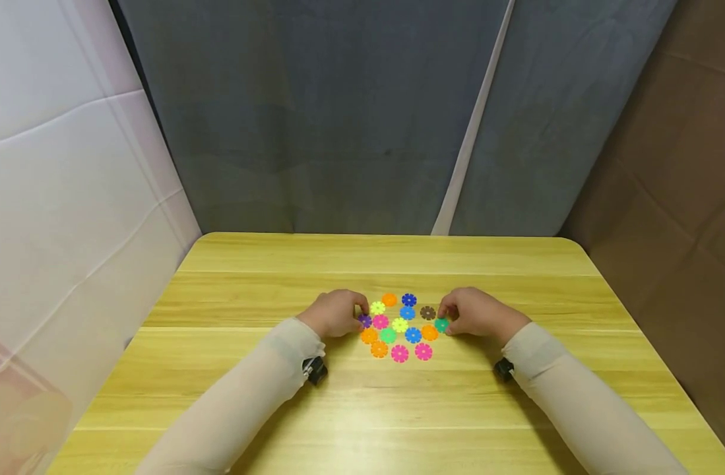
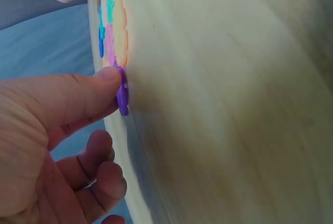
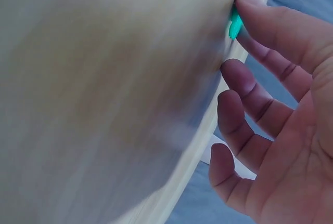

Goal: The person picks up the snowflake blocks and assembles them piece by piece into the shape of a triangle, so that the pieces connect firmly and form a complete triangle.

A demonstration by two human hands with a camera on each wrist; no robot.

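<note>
Several small flower-shaped plastic discs in many colours lie flat in a cluster on the yellow wooden table. My left hand rests at the cluster's left edge. In the left wrist view one digit of that hand presses on the rim of a purple disc, also visible from the head camera, and the other fingers hang loosely curled. My right hand sits at the right edge. Its extended fingertip touches a teal disc, which lies at the cluster's right side.
Grey cloth hangs behind the table, a white sheet stands on the left and brown board on the right. Bare tabletop surrounds the cluster on every side. Both forearms in pale sleeves lie over the near half of the table.
</note>
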